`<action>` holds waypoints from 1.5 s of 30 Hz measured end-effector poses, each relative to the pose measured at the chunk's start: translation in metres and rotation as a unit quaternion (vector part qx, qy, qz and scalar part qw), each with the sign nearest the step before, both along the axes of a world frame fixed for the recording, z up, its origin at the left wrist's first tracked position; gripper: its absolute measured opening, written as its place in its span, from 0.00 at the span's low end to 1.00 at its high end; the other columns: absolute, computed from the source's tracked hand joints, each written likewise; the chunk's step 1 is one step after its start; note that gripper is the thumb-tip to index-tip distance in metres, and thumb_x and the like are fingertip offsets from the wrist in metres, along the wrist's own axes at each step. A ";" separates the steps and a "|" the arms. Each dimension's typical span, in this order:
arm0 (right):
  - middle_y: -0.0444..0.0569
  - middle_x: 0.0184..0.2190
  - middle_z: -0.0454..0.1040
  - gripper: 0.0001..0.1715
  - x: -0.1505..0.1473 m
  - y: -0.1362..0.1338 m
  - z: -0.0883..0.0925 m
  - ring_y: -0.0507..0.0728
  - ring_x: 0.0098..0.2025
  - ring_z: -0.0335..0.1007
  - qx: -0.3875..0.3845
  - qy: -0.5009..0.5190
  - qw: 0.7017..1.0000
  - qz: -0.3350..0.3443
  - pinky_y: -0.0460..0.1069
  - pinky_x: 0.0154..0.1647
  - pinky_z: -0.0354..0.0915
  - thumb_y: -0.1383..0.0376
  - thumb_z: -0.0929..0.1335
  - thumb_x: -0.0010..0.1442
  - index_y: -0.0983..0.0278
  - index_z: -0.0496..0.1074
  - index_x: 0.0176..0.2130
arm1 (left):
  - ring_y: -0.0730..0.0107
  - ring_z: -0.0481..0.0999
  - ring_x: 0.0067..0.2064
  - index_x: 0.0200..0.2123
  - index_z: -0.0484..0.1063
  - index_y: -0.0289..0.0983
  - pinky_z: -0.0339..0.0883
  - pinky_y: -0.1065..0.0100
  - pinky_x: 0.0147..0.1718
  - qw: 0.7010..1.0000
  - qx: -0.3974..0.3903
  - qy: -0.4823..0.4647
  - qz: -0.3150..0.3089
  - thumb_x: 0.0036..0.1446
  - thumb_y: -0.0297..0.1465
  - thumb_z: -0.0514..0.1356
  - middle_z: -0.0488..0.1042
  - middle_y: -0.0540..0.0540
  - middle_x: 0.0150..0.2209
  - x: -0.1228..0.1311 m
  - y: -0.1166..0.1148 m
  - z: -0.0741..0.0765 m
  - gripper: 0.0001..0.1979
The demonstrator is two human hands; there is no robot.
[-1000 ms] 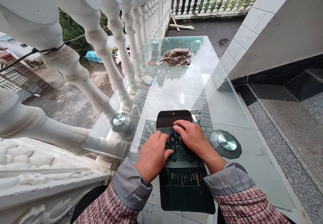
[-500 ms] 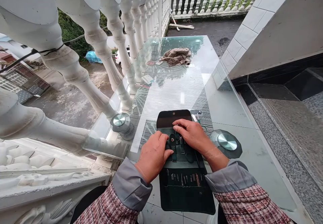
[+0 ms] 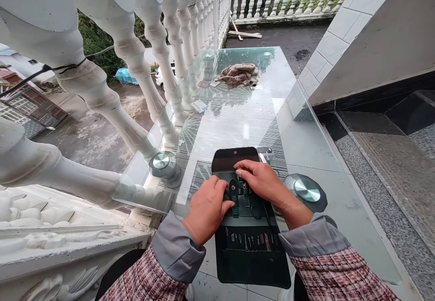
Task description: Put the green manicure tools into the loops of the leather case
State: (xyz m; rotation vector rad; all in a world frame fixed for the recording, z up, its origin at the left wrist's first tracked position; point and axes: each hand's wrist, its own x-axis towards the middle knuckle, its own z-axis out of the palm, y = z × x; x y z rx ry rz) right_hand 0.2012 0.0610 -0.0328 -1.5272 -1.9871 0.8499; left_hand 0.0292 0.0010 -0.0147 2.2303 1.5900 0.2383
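Note:
A dark green manicure case [image 3: 253, 269] lies unfolded on the glass table. Several small metal grooming tools [image 3: 250, 242] stand in a row in its lower pocket, and more clippers sit under straps higher up. My left hand [image 3: 205, 206] is closed at the case's left edge, its thumb resting by a snap strap [image 3: 233, 185] that covers a nail clipper [image 3: 235, 211]. With fingertips pinched, my right hand [image 3: 267, 183] holds the top of another nail clipper [image 3: 241, 185] in the upper middle; the fingers partly cover it.
Just past the case lies a white-bladed tool with a green handle [image 3: 263, 158], partly hidden. A crumpled brown cloth [image 3: 238, 74] rests at the far end of the glass table [image 3: 314, 147]. White balusters [image 3: 127, 52] border the left, and stone steps [image 3: 390, 156] the right.
Almost nothing differs. The right hand has shifted very slightly to the right, still at the same clipper; the left hand keeps its place at the case's edge.

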 end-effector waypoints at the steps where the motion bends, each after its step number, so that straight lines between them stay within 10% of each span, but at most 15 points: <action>1: 0.45 0.37 0.78 0.12 0.000 0.000 0.000 0.55 0.39 0.72 -0.004 0.000 1.000 0.005 0.51 0.42 0.64 0.63 0.63 0.57 0.59 0.75 0.38 | 0.63 0.68 0.43 0.40 0.63 0.38 0.66 0.62 0.42 1.000 -0.001 -0.001 -0.001 0.55 0.30 0.62 0.66 0.47 0.41 0.000 0.000 0.000 0.12; 45: 0.46 0.35 0.77 0.12 -0.001 0.001 0.000 0.55 0.38 0.70 0.016 0.014 0.999 0.033 0.50 0.40 0.63 0.63 0.61 0.59 0.60 0.73 0.36 | 0.62 0.68 0.44 0.42 0.63 0.39 0.65 0.61 0.42 1.000 -0.010 -0.015 -0.009 0.55 0.30 0.62 0.65 0.47 0.42 -0.001 0.001 0.000 0.12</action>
